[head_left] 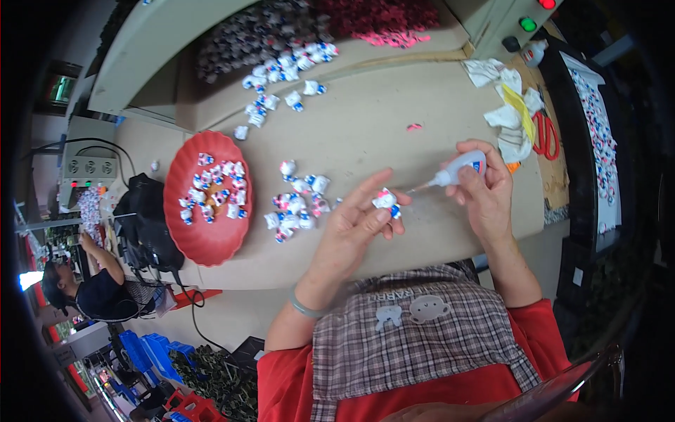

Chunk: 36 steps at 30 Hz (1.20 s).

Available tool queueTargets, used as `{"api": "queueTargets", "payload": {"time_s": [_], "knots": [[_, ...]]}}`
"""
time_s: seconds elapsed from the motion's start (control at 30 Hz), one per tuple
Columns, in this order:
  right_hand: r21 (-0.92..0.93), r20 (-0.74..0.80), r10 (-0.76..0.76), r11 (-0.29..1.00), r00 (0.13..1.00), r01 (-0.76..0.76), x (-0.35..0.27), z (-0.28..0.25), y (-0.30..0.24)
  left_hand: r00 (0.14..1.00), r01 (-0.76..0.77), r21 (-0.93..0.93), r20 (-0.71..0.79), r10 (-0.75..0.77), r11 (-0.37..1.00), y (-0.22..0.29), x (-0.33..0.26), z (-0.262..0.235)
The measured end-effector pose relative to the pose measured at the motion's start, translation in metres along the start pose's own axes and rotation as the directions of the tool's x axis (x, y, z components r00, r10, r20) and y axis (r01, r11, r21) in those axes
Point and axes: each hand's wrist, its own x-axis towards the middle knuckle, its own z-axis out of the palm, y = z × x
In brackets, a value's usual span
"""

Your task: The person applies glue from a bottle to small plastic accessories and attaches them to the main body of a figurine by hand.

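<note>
White plastic with pink and blue marks: a small figure (385, 200) sits pinched in the fingertips of the left hand (355, 221), thumb and forefinger closed on it, the other fingers loosely spread. The right hand (485, 193) is wrapped shut round a small glue bottle (460, 167), whose thin nozzle points toward nine o'clock and ends just beside the figure; whether the tip touches it is hard to tell. Both hands hover over the tan table (365, 126), near its front edge.

At nine o'clock from the figure lies a loose pile (295, 204) of like figures, and further on a red plate (204, 243) holding more. Another scatter (281, 81) lies at eleven o'clock, red scissors (545, 133) and crumpled paper (510, 105) at two o'clock.

The step in hand looks like gluing: a drop being put on the figure. The next move likely calls for a light squeeze with a steady nozzle, the left hand holding the figure steady so the glue lands on the right spot and stays off the fingers.
</note>
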Motion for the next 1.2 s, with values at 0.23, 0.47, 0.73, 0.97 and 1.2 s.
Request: {"api": "queueTargets", "payload": {"time_s": [0.23, 0.47, 0.73, 0.97, 1.2], "knots": [[-0.214, 0.089, -0.225, 0.947, 0.97, 0.239, -0.01, 0.006, -0.003, 0.994, -0.108, 0.11, 0.015, 0.107, 0.988, -0.01, 0.0, -0.008], [-0.366, 0.142, -0.359, 0.847, 0.923, 0.386, -0.019, 0.003, -0.001, 0.989, -0.143, 0.161, -0.012, 0.147, 0.977, -0.015, -0.002, -0.006], [-0.456, 0.192, -0.424, 0.76, 0.885, 0.463, -0.019, 0.003, 0.001, 0.983, -0.151, 0.138, -0.085, 0.164, 0.979, -0.015, -0.001, -0.002], [-0.491, 0.215, -0.43, 0.728, 0.877, 0.478, -0.019, 0.003, 0.0, 0.98, -0.161, 0.157, -0.095, 0.177, 0.974, -0.017, 0.0, -0.006], [-0.516, 0.22, -0.394, 0.729, 0.892, 0.449, -0.021, 0.006, -0.002, 0.976, -0.154, 0.171, -0.125, 0.176, 0.973, -0.018, 0.001, -0.006]]}}
